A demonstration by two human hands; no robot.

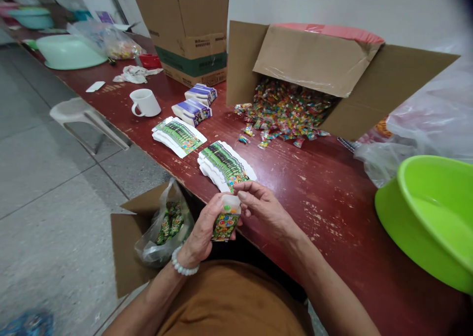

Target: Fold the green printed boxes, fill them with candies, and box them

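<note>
My left hand (202,235) and my right hand (261,205) together hold a small green printed carton (225,223) over the front edge of the red-brown table (332,193). The left hand wraps round the carton's side; the right hand's fingers pinch its white top flap. Just beyond lies a stack of flat green cartons (224,164), with a second stack (180,135) further left. Colourful wrapped candies (286,112) spill from a tipped cardboard box (332,65).
A green basin (432,218) sits at right beside clear plastic bags (424,124). A white mug (145,102), blue-white small boxes (195,104) and an upright cardboard box (188,30) stand further back. On the floor, a box with a bag of filled cartons (168,225); a white stool (81,117).
</note>
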